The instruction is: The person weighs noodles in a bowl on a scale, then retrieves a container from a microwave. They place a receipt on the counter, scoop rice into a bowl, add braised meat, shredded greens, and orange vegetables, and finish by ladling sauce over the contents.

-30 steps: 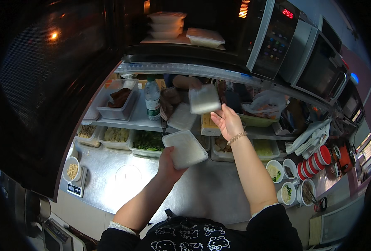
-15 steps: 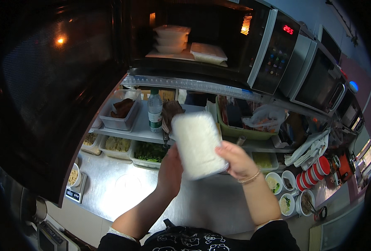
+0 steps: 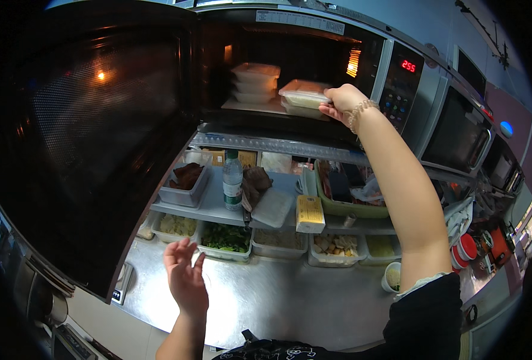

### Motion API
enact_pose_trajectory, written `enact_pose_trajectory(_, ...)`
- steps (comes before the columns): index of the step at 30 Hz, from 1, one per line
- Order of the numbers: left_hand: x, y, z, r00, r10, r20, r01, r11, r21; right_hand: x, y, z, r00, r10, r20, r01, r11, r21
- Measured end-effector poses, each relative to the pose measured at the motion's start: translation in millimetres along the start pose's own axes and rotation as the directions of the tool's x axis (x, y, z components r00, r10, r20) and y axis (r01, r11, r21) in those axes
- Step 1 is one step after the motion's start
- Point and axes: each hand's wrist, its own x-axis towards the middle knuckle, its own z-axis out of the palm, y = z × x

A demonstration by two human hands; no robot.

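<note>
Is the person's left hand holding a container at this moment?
No. The left hand is open and empty above the steel counter, while the right hand grips the lidded container inside the microwave.

a steel counter (image 3: 290, 300) ran beneath a steel shelf (image 3: 218, 207); a second microwave (image 3: 458, 129) stood right, under dim light.
</note>
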Motion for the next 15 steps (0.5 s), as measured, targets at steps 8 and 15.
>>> enact_pose_trajectory(8,15.9,74.9,-37.6,0.733,0.573,0.367,-0.611,0.792,-0.015,78.6,26.7,17.2,0.959,-0.130,-0.250,0.049,0.952,-0.304)
enact_pose_trajectory(15,-13.7,37.3,-12.7,0.662,0.749,0.045,-0.748,0.663,-0.028,74.8,34.5,29.8,0.743,-0.533,-0.406,0.234,0.774,-0.588)
